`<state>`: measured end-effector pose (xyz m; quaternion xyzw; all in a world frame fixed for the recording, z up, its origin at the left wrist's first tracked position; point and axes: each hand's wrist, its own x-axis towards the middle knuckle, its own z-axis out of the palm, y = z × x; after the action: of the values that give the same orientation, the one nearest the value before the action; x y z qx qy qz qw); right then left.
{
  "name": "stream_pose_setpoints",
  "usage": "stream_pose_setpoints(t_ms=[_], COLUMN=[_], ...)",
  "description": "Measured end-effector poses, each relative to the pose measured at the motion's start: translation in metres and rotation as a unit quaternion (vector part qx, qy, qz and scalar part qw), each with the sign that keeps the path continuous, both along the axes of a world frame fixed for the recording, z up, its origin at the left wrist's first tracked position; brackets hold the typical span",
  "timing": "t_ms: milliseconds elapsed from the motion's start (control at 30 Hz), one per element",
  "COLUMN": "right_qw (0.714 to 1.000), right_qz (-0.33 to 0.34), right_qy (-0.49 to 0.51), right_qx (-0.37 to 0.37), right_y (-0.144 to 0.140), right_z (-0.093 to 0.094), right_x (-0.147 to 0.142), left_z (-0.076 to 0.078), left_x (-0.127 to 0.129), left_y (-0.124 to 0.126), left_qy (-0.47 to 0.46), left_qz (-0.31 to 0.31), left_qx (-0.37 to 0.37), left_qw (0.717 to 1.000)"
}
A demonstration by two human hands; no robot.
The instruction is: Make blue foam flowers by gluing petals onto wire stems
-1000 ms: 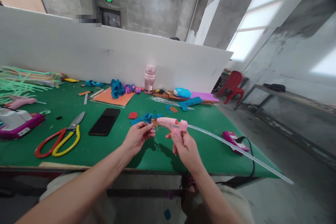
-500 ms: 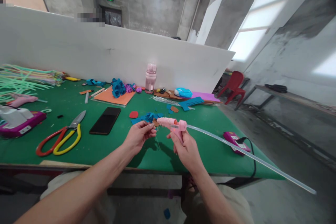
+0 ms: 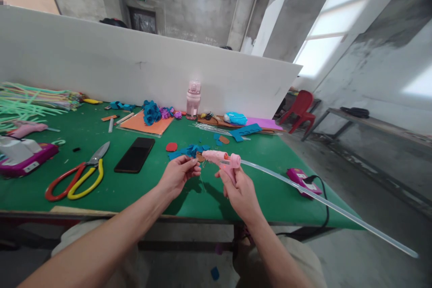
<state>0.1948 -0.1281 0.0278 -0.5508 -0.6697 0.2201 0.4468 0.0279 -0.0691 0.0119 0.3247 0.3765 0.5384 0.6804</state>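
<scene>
Right hand (image 3: 238, 189) gripping pink glue gun (image 3: 222, 160), left hand (image 3: 178, 175) pinching thin wire (image 3: 201, 180)

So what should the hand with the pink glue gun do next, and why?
Probably squeeze out a small dot of glue. The right hand holds the pink glue gun with its tip right against the small piece pinched in the left hand, above the green table. A long clear glue stick is loaded at the back, so it looks ready.
</scene>
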Motion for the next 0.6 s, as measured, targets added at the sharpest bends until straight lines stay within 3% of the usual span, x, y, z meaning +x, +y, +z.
stream_pose_setpoints(t_ms=[600], right_qw=[1.0], right_qz=[0.007], right_qy=[-0.012], right_qx=[-0.003], right_y=[-0.0004], right_z=[-0.0002], right_x=[-0.0021], left_z=[0.0017], left_x=[0.0014], left_y=[-0.0006], left_qy=[-0.004], left_qz=[-0.002], left_qx=[0.0], left_qw=[1.0])
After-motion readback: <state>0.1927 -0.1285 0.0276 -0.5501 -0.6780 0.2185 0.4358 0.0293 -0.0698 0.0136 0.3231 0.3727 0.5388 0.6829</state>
